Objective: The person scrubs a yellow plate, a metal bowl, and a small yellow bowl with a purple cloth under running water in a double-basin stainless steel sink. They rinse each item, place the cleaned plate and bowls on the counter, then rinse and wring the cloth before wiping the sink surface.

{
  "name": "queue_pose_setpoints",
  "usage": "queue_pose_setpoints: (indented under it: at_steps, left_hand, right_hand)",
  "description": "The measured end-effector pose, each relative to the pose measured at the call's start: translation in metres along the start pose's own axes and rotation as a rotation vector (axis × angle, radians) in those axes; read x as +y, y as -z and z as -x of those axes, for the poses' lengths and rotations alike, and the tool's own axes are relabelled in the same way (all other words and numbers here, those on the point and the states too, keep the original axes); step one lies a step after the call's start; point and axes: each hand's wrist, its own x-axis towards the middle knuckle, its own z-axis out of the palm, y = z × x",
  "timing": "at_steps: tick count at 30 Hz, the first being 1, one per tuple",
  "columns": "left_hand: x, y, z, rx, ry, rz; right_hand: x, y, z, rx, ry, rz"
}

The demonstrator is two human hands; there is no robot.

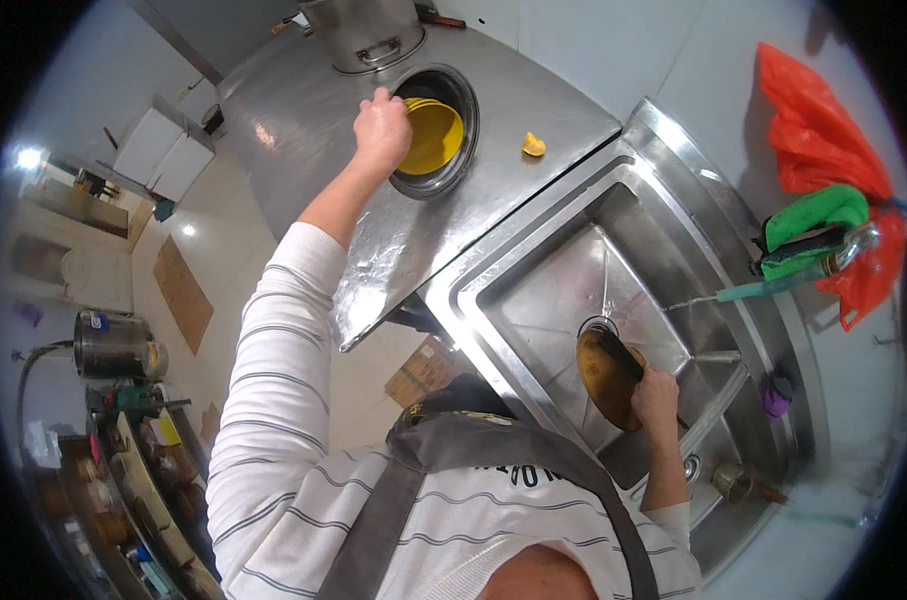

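My left hand (382, 129) grips the rim of a stack of yellow bowls (432, 140), which sits in a dark metal basin (465, 161) on the steel table. The fingertips curl over the stack's near-left side. Lower right, my right hand (656, 399) holds a brown oval dish (600, 379) tilted inside the steel sink (547, 289), near its drain (606, 326). Along the dish lies a dark elongated piece (620, 355); whether it is a separate thing, I cannot tell. A small yellow piece (533, 145) rests on the table near the sink's edge.
A large steel pot (371, 37) stands at the back of the steel table (303, 135). A teal hose (772, 289) points over the sink, beside a green padded item (813, 225) and a red plastic bag (817, 127). In the second basin sits a small cup (732, 481).
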Motion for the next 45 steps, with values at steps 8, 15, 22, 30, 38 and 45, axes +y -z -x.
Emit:
queue_pose_setpoints:
  at_steps: [8, 15, 22, 30, 38, 45]
  left_hand:
    - [-0.008, 0.023, 0.038, 0.102, 0.299, 0.078]
    - [-0.112, 0.024, 0.149, 0.150, 1.258, 1.325]
    - [-0.190, 0.102, 0.349, 0.303, 1.433, 1.351]
    - [-0.220, 0.221, 0.593, 0.672, 1.714, 0.934]
    - [-0.221, 0.274, 0.778, 1.037, 1.982, 0.622]
    - [-0.216, 0.285, 0.863, 1.143, 2.194, 0.241]
  right_hand:
    - [0.006, -0.003, -0.004, -0.025, -0.067, -0.121]
    - [0.026, 0.008, -0.017, -0.137, -0.318, -0.603]
    - [-0.010, 0.027, -0.021, -0.088, -0.448, -1.171]
    - [-0.139, 0.053, -0.052, -0.201, -0.223, -1.399]
    - [-0.345, 0.018, -0.099, -0.423, -0.032, -1.491]
    - [-0.527, -0.010, -0.081, -0.677, 0.017, -1.378]
